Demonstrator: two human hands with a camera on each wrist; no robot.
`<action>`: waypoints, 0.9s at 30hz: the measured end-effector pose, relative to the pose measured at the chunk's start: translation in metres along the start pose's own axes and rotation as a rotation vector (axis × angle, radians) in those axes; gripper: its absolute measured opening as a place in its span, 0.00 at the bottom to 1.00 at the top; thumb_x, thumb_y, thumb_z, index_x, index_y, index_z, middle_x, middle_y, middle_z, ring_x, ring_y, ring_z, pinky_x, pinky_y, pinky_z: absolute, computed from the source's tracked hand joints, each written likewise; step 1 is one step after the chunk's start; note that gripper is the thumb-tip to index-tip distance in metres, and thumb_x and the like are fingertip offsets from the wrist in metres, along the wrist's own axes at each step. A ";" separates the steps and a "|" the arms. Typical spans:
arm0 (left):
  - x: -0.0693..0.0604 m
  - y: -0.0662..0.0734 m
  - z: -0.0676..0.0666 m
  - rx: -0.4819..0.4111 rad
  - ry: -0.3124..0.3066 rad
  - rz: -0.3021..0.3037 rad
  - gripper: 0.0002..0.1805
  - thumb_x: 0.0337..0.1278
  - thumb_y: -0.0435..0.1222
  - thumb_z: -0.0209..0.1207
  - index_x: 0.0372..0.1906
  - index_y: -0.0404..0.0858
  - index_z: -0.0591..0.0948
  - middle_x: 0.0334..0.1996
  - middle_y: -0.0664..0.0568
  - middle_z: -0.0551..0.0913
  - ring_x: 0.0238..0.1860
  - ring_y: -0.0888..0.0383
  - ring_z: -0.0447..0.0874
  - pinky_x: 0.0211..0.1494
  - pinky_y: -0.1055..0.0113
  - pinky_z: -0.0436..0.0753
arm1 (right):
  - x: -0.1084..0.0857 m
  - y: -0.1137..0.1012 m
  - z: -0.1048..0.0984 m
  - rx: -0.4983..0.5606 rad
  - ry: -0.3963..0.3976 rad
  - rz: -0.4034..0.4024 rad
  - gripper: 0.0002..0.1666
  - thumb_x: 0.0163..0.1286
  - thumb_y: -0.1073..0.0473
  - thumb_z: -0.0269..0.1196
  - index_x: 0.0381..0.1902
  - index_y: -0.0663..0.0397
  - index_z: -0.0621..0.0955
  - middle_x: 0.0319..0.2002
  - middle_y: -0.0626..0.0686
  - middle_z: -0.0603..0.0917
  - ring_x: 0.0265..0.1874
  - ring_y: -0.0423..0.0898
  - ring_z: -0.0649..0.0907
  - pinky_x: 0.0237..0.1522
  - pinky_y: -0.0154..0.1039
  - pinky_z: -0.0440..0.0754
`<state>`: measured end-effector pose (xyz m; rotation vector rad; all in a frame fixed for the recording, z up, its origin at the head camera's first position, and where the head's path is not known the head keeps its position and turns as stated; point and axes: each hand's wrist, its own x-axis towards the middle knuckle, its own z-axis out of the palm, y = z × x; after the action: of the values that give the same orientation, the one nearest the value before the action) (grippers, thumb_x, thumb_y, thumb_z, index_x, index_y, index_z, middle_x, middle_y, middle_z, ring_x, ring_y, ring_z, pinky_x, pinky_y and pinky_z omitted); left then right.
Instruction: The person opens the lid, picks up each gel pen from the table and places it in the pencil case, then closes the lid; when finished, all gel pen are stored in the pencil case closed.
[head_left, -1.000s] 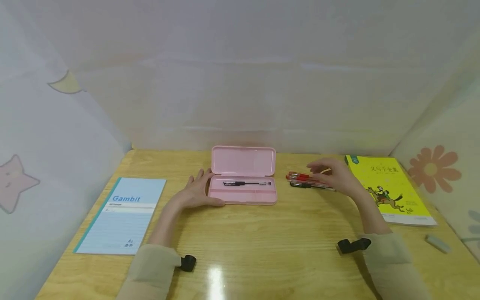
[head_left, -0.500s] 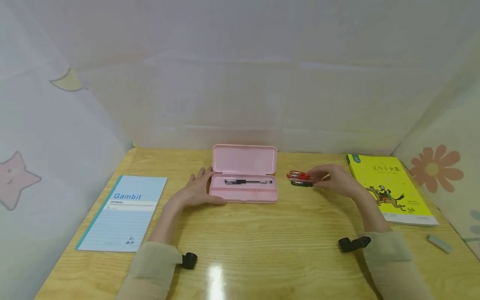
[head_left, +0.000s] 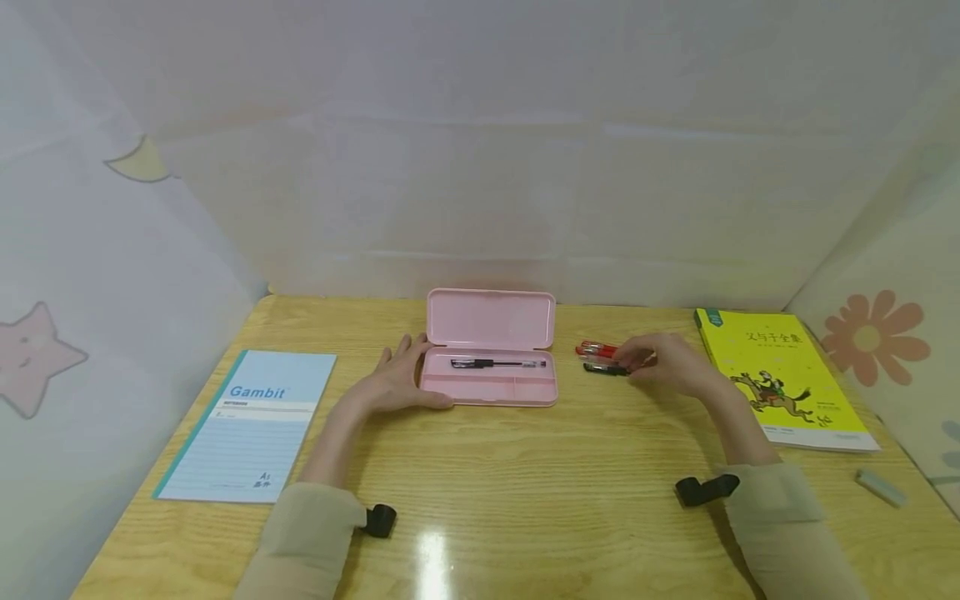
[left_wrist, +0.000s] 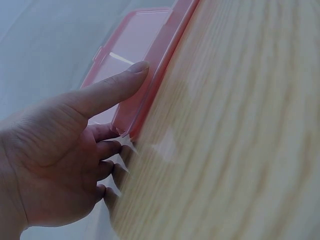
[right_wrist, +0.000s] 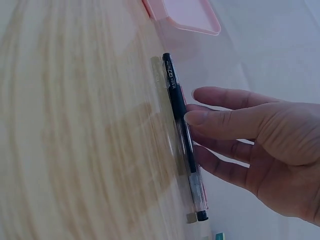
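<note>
My left hand (head_left: 392,382) holds the left end of an open pink pencil case (head_left: 491,318), thumb along its front and fingers behind its side, as the left wrist view (left_wrist: 65,145) shows. One black gel pen (head_left: 487,363) lies in the case's rear compartment. To the right of the case, my right hand (head_left: 667,362) pinches another black gel pen (right_wrist: 176,97) at its middle, the thumb at the near side and fingers beyond. Red pens (head_left: 592,349) lie just behind this pen, partly covered by the hand.
A blue notebook (head_left: 247,429) lies at the left of the wooden table (head_left: 525,492). At the right are a yellow book (head_left: 780,375) and a small grey eraser-like block (head_left: 881,487). A pale curtain (head_left: 480,167) stands behind the table.
My right hand has come down from above the pens, and its thumb and fingers have closed on the front black pen. The left hand keeps its place on the pencil case.
</note>
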<state>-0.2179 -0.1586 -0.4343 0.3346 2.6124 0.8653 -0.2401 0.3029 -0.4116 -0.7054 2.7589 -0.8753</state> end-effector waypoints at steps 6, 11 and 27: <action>0.000 0.001 -0.001 0.000 0.004 0.005 0.60 0.49 0.62 0.72 0.83 0.49 0.54 0.84 0.35 0.35 0.81 0.23 0.29 0.76 0.21 0.44 | 0.002 0.002 0.001 0.017 -0.047 0.011 0.19 0.63 0.75 0.69 0.51 0.59 0.87 0.47 0.59 0.90 0.44 0.51 0.88 0.47 0.45 0.89; -0.001 0.002 -0.002 0.001 0.006 0.002 0.60 0.50 0.62 0.72 0.83 0.48 0.53 0.84 0.35 0.35 0.81 0.23 0.30 0.76 0.21 0.46 | 0.002 0.000 0.001 0.014 -0.070 0.021 0.19 0.63 0.78 0.66 0.50 0.62 0.87 0.48 0.61 0.90 0.45 0.53 0.89 0.47 0.46 0.90; 0.000 0.001 0.000 0.005 0.007 0.015 0.59 0.50 0.61 0.72 0.82 0.48 0.55 0.85 0.37 0.37 0.81 0.23 0.30 0.77 0.21 0.44 | 0.002 -0.002 0.003 -0.061 -0.083 0.001 0.19 0.62 0.77 0.67 0.50 0.60 0.88 0.47 0.59 0.91 0.42 0.50 0.89 0.44 0.43 0.90</action>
<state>-0.2177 -0.1582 -0.4335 0.3536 2.6221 0.8666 -0.2403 0.2993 -0.4131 -0.7336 2.7224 -0.7469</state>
